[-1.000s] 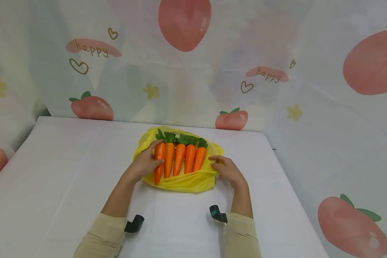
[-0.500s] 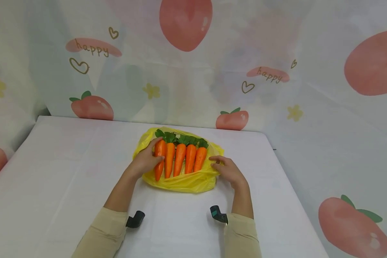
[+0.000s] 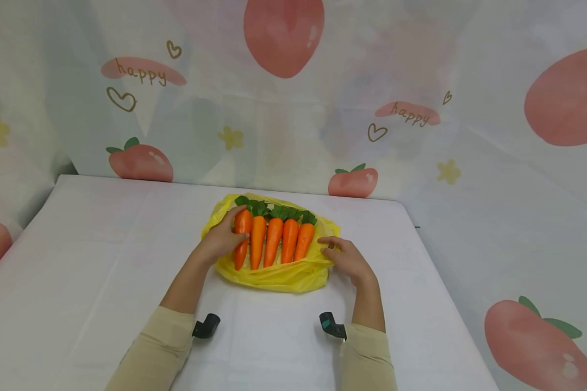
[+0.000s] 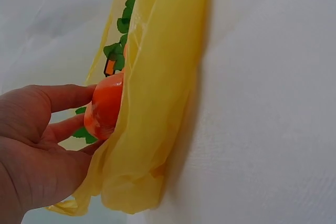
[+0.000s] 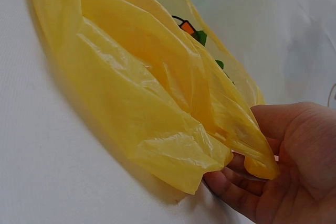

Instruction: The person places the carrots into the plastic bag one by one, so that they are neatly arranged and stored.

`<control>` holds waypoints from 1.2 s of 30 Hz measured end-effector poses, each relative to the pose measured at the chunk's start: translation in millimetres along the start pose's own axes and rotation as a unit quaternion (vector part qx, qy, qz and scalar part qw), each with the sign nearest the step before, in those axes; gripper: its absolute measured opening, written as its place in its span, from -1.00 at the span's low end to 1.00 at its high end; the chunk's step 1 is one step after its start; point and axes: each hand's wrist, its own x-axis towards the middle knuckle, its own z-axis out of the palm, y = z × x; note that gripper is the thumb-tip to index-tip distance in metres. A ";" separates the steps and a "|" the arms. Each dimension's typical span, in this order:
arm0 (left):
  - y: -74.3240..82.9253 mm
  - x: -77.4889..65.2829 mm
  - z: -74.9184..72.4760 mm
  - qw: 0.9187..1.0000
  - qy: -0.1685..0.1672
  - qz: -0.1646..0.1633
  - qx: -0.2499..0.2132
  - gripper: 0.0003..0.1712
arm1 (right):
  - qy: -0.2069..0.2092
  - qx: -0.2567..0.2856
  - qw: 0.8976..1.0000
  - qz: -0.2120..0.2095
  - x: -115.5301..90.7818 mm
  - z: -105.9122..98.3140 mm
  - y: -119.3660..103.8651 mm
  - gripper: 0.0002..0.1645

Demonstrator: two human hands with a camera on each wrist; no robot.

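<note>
Several orange carrots with green leafy tops lie side by side in a yellow plastic bag (image 3: 283, 281), whose mouth is spread wide. At the left end of the row, my left hand (image 3: 218, 243) grips the leftmost carrot (image 3: 243, 221) between thumb and fingers. The left wrist view shows the thick end of this carrot (image 4: 106, 106) above the bag's near wall (image 4: 157, 87). My right hand (image 3: 350, 262) holds the bag's right edge, pinched between thumb and fingers in the right wrist view. Leaf tops lie along the far side; the bag's front fold covers some carrot tips.
The bag lies toward the far side of a table with a white cover (image 3: 269, 347). Behind it hangs a cloth backdrop (image 3: 283, 130) printed with fruit and flowers. Black wrist cameras (image 3: 207, 326) stick out from both sleeves.
The left hand has shifted the leftmost carrot slightly away from me, so its tip now lines up with the others. The right hand keeps its hold on the bag edge.
</note>
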 end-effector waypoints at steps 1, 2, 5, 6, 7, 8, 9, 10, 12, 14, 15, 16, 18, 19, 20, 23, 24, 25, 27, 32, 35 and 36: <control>-0.6 0.6 0.1 1.000 0.000 -0.004 0.000 -0.14 | 0.000 0.000 1.000 0.000 -0.1 0.0 -0.1 -0.56; -1.1 1.4 0.3 1.000 -0.001 -0.006 -0.001 -0.14 | 0.000 0.001 1.000 -0.001 -0.1 -0.1 0.0 -0.56; -3.8 4.5 0.9 1.000 -0.005 -0.014 0.001 -0.14 | -0.001 0.002 1.000 -0.002 0.1 -0.4 0.9 -0.56; -4.7 5.5 1.1 1.000 -0.006 -0.016 0.000 -0.14 | -0.001 0.003 1.000 -0.002 0.2 -0.5 1.2 -0.56; -5.7 6.5 1.4 1.000 -0.007 -0.018 -0.001 -0.15 | -0.001 0.003 1.000 -0.001 0.3 -0.6 1.5 -0.56; -6.5 7.2 1.7 1.000 -0.008 -0.018 -0.002 -0.15 | -0.002 0.003 1.000 -0.001 0.4 -0.6 2.1 -0.56; -7.4 7.8 1.8 1.000 -0.009 -0.018 -0.002 -0.15 | -0.003 0.004 1.000 0.000 0.4 -0.6 2.5 -0.56; -8.1 8.2 2.0 1.000 -0.009 -0.018 -0.003 -0.15 | -0.002 0.005 1.000 0.001 0.5 -0.5 2.8 -0.56; -9.4 9.2 2.4 1.000 -0.009 -0.018 -0.005 -0.15 | -0.002 0.006 1.000 0.002 0.4 -0.3 3.4 -0.56; -10.2 9.2 2.3 1.000 -0.009 -0.016 -0.006 -0.15 | -0.002 0.006 1.000 0.002 0.4 0.0 3.9 -0.56; -10.5 9.5 2.1 1.000 -0.008 -0.017 -0.004 -0.15 | -0.001 0.007 1.000 0.002 0.4 0.1 4.0 -0.56; -10.6 9.8 2.0 1.000 -0.008 -0.019 -0.003 -0.15 | -0.002 0.006 1.000 0.002 0.4 0.2 4.3 -0.56; -9.9 10.3 1.3 1.000 -0.007 -0.022 0.002 -0.15 | -0.003 0.006 1.000 0.002 0.5 0.3 4.1 -0.56; -9.7 10.7 1.1 1.000 -0.005 -0.025 0.005 -0.14 | -0.003 0.006 1.000 0.002 0.4 0.4 3.9 -0.56; -9.6 11.4 1.1 1.000 -0.005 -0.028 0.008 -0.14 | -0.004 0.006 1.000 0.001 0.4 0.4 3.6 -0.56; -10.3 12.8 1.3 1.000 -0.003 -0.029 0.007 -0.14 | -0.005 0.007 1.000 0.000 0.3 0.3 1.9 -0.56; -10.9 13.1 1.6 1.000 -0.002 -0.030 0.005 -0.15 | -0.005 0.007 1.000 -0.002 0.3 0.2 1.5 -0.56; -11.7 13.2 2.1 1.000 -0.002 -0.029 0.003 -0.15 | -0.005 0.007 1.000 -0.003 0.2 0.2 1.1 -0.56; -13.4 13.4 3.0 1.000 -0.005 -0.026 -0.002 -0.16 | -0.006 0.008 1.000 -0.004 0.2 0.1 0.5 -0.56; -16.6 13.6 4.2 1.000 -0.014 -0.025 -0.008 -0.16 | -0.004 0.003 1.000 -0.004 0.0 -0.6 0.2 -0.56; -17.4 12.9 3.7 0.999 -0.017 -0.024 -0.012 -0.15 | -0.002 0.001 1.000 -0.005 -0.1 -0.8 -0.4 -0.56; -17.6 12.6 3.6 0.999 -0.018 -0.023 -0.014 -0.15 | -0.001 0.001 1.000 -0.005 -0.2 -1.0 -0.6 -0.56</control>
